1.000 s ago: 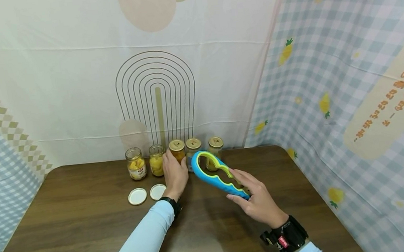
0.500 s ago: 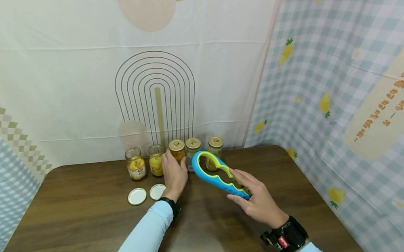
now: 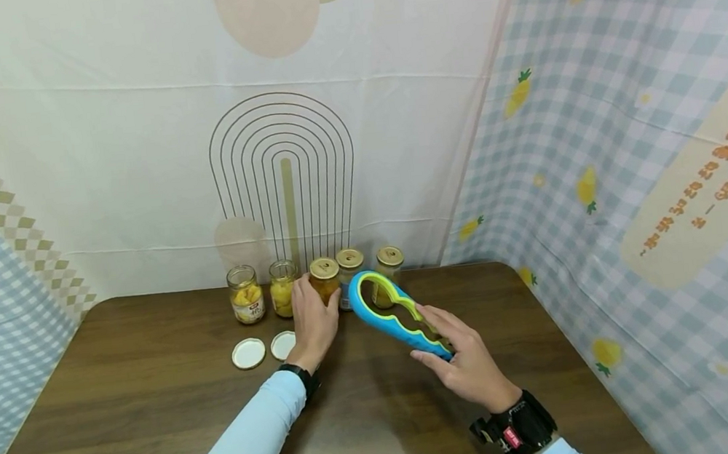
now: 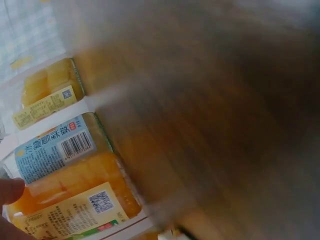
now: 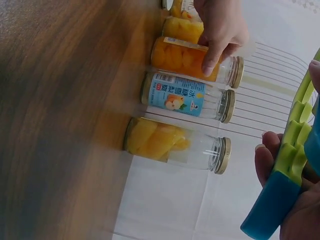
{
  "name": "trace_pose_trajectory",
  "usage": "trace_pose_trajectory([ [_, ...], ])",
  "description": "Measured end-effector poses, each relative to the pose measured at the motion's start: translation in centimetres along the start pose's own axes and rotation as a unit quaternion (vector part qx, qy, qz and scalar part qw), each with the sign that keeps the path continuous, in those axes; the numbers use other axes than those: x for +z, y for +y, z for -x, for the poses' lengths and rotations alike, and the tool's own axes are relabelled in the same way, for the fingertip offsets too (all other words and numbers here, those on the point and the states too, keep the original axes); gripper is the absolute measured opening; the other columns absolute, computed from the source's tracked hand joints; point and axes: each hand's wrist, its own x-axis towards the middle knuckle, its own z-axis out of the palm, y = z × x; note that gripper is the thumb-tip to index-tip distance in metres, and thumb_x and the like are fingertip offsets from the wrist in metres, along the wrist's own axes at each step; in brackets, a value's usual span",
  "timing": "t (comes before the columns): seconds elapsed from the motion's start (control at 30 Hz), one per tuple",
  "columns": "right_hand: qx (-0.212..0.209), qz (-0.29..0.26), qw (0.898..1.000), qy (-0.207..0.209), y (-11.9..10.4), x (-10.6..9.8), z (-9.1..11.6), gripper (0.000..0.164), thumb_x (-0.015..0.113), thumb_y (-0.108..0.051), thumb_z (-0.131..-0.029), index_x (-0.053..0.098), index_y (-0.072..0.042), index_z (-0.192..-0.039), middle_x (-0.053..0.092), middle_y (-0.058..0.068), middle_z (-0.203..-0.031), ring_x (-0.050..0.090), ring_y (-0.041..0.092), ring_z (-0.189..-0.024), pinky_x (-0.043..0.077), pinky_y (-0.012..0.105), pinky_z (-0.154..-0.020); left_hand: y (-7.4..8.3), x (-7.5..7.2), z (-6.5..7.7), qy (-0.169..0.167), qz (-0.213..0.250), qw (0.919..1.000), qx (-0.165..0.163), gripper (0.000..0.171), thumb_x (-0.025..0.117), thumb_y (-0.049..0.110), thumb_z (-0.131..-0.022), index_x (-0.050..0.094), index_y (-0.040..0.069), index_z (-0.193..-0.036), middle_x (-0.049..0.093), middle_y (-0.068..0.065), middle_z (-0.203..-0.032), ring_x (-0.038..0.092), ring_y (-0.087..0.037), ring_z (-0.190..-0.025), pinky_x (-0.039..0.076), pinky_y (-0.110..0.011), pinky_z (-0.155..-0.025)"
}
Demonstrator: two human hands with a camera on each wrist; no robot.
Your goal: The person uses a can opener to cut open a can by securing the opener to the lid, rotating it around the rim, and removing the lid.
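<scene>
My left hand [image 3: 315, 321] grips a lidded jar of orange fruit [image 5: 182, 56] from its left side. Thumb and fingers curl round the glass, below the gold lid [image 3: 324, 268]. In my right hand [image 3: 465, 360] is a blue and green jar opener [image 3: 386, 323], held up above the table with its wide loop pointing toward the jars. A blue-labelled jar [image 5: 176, 96] stands just right of the orange one, its gold lid on. Farther right stands another lidded jar, with pale yellow fruit [image 5: 156, 139]. The opener partly hides both in the head view.
Two lidless jars, one of yellow chunks [image 3: 248, 302] and its neighbour [image 3: 281, 297], stand left of my left hand. Two white-lined lids [image 3: 248, 353] lie before them. A patterned cloth [image 3: 134, 169] hangs behind the wooden table [image 3: 124, 396].
The orange jar has shifted slightly toward me and to the right, with my left hand gripping it. The right hand and jar opener have stayed almost still.
</scene>
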Motion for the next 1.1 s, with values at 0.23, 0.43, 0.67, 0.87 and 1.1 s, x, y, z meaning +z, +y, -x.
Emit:
trace_pose_trajectory([
  [0.23, -0.017, 0.002, 1.0, 0.006, -0.1, -0.1, -0.2, 0.076, 0.084, -0.015, -0.086, 0.047, -0.012, -0.153, 0.056, 0.011, -0.146, 0.057, 0.027, -0.129, 0.055, 0.054, -0.093, 1.2, -1.4, 1.3, -0.022, 0.001, 0.9995, 0.021, 0.065, 0.08, 0.025, -0.091, 0.045, -0.006, -0.136, 0.053, -0.024, -0.124, 0.051, -0.038, -0.117, 0.047, -0.055, -0.102],
  [0.43, -0.011, 0.001, 1.0, 0.006, -0.2, -0.3, -0.3, 0.076, 0.084, -0.016, -0.086, 0.048, -0.015, -0.153, 0.056, 0.008, -0.147, 0.056, 0.024, -0.13, 0.054, 0.05, -0.095, 3.1, -3.8, 3.1, -0.055, 0.024, 0.9972, 0.044, 0.066, 0.083, 0.027, -0.088, 0.049, -0.004, -0.134, 0.056, -0.02, -0.12, 0.055, -0.034, -0.111, 0.051, -0.052, -0.096],
  [0.67, -0.01, -0.007, 1.0, 0.0, -0.6, -0.3, -0.4, 0.075, 0.083, -0.017, -0.087, 0.047, -0.017, -0.153, 0.055, 0.006, -0.148, 0.055, 0.023, -0.131, 0.054, 0.045, -0.097, 4.4, -7.4, 6.2, -0.082, 0.042, 0.9948, 0.041, 0.067, 0.087, 0.025, -0.083, 0.051, -0.001, -0.135, 0.058, -0.016, -0.12, 0.061, -0.03, -0.107, 0.058, -0.049, -0.087],
  [0.87, -0.014, -0.007, 1.0, -0.001, -0.8, -0.4, -0.4, 0.075, 0.083, -0.017, -0.087, 0.047, -0.016, -0.153, 0.055, 0.007, -0.148, 0.055, 0.023, -0.131, 0.053, 0.043, -0.098, 4.8, -9.4, 8.3, -0.091, 0.042, 0.9934, 0.056, 0.067, 0.089, 0.023, -0.079, 0.055, 0.0, -0.132, 0.061, -0.014, -0.117, 0.063, -0.029, -0.102, 0.058, -0.048, -0.083],
  [1.1, -0.016, -0.011, 1.0, -0.005, -1.1, -0.4, -0.6, 0.075, 0.083, -0.017, -0.088, 0.047, -0.016, -0.153, 0.055, 0.007, -0.148, 0.055, 0.023, -0.131, 0.054, 0.042, -0.098, 5.0, -10.3, 8.7, -0.092, 0.047, 0.9925, 0.066, 0.064, 0.091, 0.02, -0.077, 0.058, 0.004, -0.129, 0.063, -0.011, -0.115, 0.064, -0.027, -0.099, 0.059, -0.051, -0.082],
])
